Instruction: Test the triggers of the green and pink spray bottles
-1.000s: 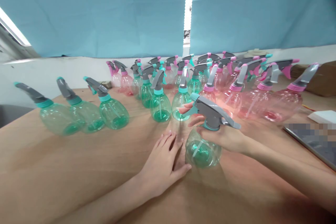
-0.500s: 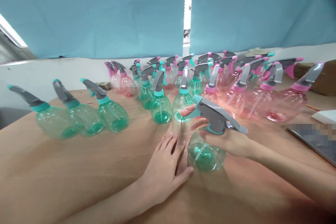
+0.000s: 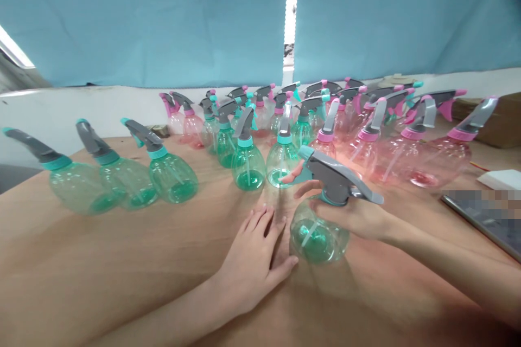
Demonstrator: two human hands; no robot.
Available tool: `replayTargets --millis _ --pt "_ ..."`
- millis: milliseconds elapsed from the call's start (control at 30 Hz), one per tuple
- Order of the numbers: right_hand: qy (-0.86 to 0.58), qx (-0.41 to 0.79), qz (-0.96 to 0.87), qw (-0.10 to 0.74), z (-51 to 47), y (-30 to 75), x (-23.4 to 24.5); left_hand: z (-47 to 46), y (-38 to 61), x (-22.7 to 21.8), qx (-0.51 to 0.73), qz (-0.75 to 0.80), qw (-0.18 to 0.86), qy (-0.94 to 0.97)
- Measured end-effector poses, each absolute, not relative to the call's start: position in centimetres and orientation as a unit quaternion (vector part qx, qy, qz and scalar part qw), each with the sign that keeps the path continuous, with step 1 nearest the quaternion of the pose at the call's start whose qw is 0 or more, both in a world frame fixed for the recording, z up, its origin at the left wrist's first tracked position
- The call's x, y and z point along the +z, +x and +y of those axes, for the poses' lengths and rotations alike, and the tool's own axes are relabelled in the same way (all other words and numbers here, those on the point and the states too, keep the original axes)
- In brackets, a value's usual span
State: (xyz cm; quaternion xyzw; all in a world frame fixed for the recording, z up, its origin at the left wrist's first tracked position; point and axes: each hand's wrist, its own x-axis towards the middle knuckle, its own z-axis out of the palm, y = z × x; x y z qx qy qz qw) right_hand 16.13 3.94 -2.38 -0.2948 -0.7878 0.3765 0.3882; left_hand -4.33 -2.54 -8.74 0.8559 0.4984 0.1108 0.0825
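My right hand (image 3: 345, 217) is wrapped round the neck of a green spray bottle (image 3: 317, 236), which has a grey head and a teal trigger and collar. One finger lies at the trigger; the other fingers are partly hidden behind the bottle. Flat on the wooden table (image 3: 142, 282), my left hand (image 3: 256, 255) rests with its fingers stretched out and nothing in it, just left of that bottle. Beyond the hands stand two more green spray bottles, a nearer left one (image 3: 248, 165) and one beside it (image 3: 280, 160).
Three green spray bottles (image 3: 173, 176) stand at the left. Pink spray bottles (image 3: 439, 157) line the right, with several mixed ones behind. A dark flat device (image 3: 480, 222), a white object (image 3: 500, 179) and a brown box (image 3: 499, 119) are at the right. A blue curtain (image 3: 163, 21) hangs behind.
The camera view has shifted slightly, so the bottles appear a little further left. Both hands keep their poses, and the right still holds the green spray bottle.
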Motion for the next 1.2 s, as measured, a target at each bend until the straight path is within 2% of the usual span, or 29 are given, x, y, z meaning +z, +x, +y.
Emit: replayTargets --millis 700,1200 --pt "-0.304 0.369 -0.782 0.400 4.0 16.3 -2.5 -2.4 -4.5 -8.8 0.096 0.501 0.079 0.857" --pt "-0.277 0.434 -0.766 0.385 4.1 16.8 -3.7 -2.5 -4.5 -8.9 0.112 0.493 0.067 0.860"
